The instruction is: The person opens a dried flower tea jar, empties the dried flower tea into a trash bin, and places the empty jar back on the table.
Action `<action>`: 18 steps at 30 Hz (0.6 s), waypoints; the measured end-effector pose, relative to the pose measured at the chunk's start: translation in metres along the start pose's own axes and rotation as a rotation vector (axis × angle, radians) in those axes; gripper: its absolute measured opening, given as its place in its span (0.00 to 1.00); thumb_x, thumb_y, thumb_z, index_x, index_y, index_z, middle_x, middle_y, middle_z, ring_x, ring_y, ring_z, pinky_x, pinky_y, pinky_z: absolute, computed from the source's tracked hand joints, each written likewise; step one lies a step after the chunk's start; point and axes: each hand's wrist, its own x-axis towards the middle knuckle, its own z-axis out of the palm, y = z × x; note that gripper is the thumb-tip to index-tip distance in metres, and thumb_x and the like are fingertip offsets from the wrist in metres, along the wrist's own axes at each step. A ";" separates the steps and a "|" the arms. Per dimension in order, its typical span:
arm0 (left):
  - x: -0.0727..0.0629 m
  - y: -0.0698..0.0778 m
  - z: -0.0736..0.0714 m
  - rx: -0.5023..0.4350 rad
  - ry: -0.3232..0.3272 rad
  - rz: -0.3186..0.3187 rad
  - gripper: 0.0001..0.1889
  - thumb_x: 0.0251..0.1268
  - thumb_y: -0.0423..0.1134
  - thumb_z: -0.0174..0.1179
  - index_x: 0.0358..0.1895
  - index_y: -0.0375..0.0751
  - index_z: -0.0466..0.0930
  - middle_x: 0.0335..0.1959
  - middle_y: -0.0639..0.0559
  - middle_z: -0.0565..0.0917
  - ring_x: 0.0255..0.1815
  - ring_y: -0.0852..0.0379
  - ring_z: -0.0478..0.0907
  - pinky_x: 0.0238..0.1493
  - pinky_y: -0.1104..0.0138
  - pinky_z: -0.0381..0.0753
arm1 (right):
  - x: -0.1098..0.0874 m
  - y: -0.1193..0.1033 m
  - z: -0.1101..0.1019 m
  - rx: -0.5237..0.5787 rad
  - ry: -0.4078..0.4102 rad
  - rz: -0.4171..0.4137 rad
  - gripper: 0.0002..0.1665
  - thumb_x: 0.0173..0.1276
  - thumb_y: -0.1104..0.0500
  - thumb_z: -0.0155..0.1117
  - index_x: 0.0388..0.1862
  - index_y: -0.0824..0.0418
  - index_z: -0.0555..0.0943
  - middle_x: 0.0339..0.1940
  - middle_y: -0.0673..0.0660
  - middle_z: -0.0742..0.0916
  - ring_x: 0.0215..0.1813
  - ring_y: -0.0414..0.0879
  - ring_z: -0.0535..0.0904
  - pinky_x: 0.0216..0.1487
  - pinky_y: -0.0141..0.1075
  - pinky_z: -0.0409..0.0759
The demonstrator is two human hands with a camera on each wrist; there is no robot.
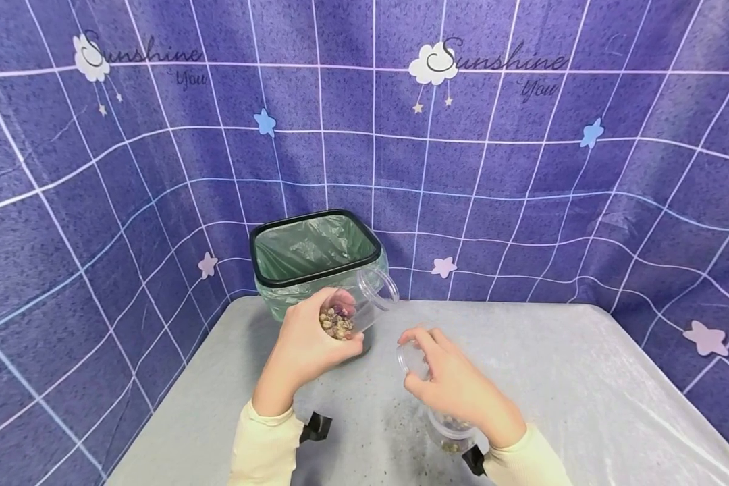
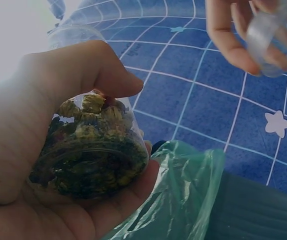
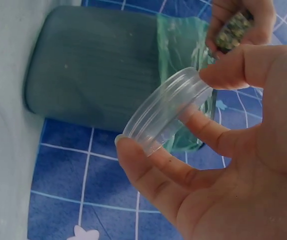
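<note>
My left hand (image 1: pixel 306 351) grips a clear plastic jar (image 1: pixel 367 312), tilted on its side with its rim pointing up and right. Dried flower buds (image 2: pixel 96 135) are heaped at the jar's bottom end, by the palm. In front of the trash bin, my right hand (image 1: pixel 455 378) pinches a clear round screw lid (image 3: pixel 163 112) by its edges between thumb and fingertips. Below the right wrist, a second clear jar (image 1: pixel 448 442) stands on the table with some dried buds inside; the hand partly covers it.
A trash bin (image 1: pixel 254 253) with a black rim and a green liner bag (image 1: pixel 273 297) stands behind the left hand at the table's back edge. Small dark crumbs dot the grey-covered table (image 1: pixel 522 351). A blue checked curtain (image 1: pixel 492 169) hangs behind and along the sides.
</note>
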 end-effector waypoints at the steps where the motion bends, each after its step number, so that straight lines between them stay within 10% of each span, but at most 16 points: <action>1: 0.000 0.000 -0.001 0.001 0.006 0.004 0.24 0.39 0.42 0.79 0.45 0.54 0.83 0.37 0.65 0.88 0.38 0.69 0.83 0.48 0.64 0.82 | 0.000 -0.001 0.001 -0.008 -0.010 -0.007 0.30 0.58 0.58 0.66 0.61 0.43 0.76 0.40 0.48 0.77 0.38 0.39 0.72 0.39 0.36 0.75; 18: -0.002 0.001 -0.009 -0.010 0.051 0.023 0.24 0.40 0.41 0.79 0.47 0.48 0.84 0.38 0.65 0.88 0.41 0.67 0.84 0.50 0.66 0.80 | -0.005 -0.007 0.043 -0.120 -0.133 -0.157 0.30 0.56 0.60 0.70 0.60 0.51 0.77 0.47 0.53 0.81 0.47 0.53 0.78 0.49 0.50 0.78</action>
